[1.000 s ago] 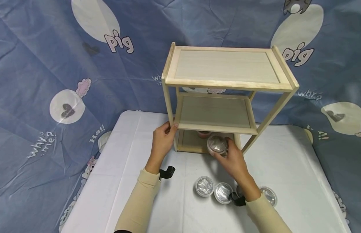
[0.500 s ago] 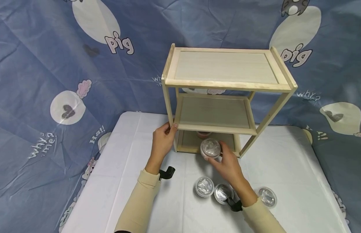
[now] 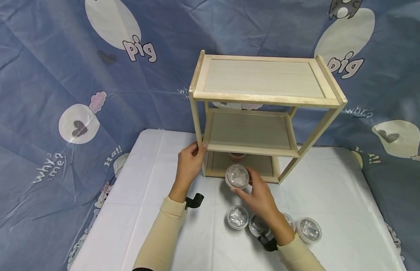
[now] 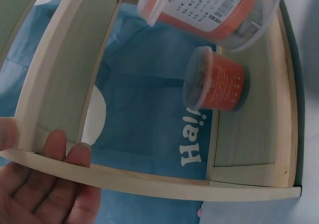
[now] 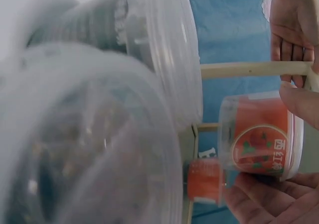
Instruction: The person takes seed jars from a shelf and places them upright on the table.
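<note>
My left hand [image 3: 189, 162] grips the left front post of a pale wooden shelf rack [image 3: 265, 98], level with its middle shelf. In the left wrist view, fingers [image 4: 55, 144] wrap round the wood. My right hand [image 3: 262, 194] holds a round clear plastic tub [image 3: 237, 176] in front of the bottom shelf. Its red label, with a tomato picture, shows in the right wrist view, where thumb and fingers grip the tub from both sides. Another tub with a red label [image 4: 222, 79] stands on the bottom shelf, mostly hidden from above by the middle shelf.
Several lidded clear tubs stand in a row on the white cloth near the right forearm: a left one [image 3: 238, 217], a right one [image 3: 309, 230], and others partly behind the arm. The top shelf [image 3: 262, 77] overhangs the lower ones. A blue printed curtain [image 3: 162, 94] hangs behind.
My right hand has moved left and slightly toward the near side with the tub, from over the bottom shelf to its front edge. The left hand keeps its grip on the post.
</note>
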Motion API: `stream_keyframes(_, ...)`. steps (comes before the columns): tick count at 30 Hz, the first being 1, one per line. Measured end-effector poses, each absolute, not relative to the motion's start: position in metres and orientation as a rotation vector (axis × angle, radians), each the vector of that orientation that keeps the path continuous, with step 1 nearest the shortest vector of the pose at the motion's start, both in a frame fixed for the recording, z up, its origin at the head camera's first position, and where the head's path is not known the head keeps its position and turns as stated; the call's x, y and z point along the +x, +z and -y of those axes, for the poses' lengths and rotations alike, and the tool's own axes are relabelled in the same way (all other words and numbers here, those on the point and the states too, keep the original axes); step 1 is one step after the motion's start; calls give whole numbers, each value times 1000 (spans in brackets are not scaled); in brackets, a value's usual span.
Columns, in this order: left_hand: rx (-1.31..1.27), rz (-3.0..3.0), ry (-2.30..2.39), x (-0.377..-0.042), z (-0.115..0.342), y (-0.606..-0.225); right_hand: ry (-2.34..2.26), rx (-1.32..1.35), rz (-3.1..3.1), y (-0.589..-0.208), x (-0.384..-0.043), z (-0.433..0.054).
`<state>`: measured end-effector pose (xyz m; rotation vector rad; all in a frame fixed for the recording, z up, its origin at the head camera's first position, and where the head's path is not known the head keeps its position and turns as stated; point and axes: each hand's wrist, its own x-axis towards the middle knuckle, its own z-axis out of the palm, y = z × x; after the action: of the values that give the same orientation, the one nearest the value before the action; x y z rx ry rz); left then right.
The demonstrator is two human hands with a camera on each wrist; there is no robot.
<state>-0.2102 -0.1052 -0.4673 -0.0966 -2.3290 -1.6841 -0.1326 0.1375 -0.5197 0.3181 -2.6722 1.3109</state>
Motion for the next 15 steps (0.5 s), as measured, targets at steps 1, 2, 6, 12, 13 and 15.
stream_keyframes(1, -96, 2332, -1680, -210, 105, -467, 1314, 325, 2672, -520, -132, -137)
stream_keyframes(2, -92, 2333, -1676, -211, 105, -468, 1322, 331, 2671, -521, -131, -136)
stream_keyframes(6, -87, 2327, -1673, -211, 105, -468, 1357, 361, 2675, -525, -128, -131)
stream_keyframes(12, -86, 2327, -1656, -212, 104, -468, 1375, 385, 2689, -529, -123, -123)
stream_keyframes(13, -88, 2328, -1657, -212, 104, -468, 1366, 384, 2693, -529, -123, -122)
stream_keyframes(15, -88, 2332, -1658, -212, 104, -468, 1352, 381, 2700, -530, -122, -121)
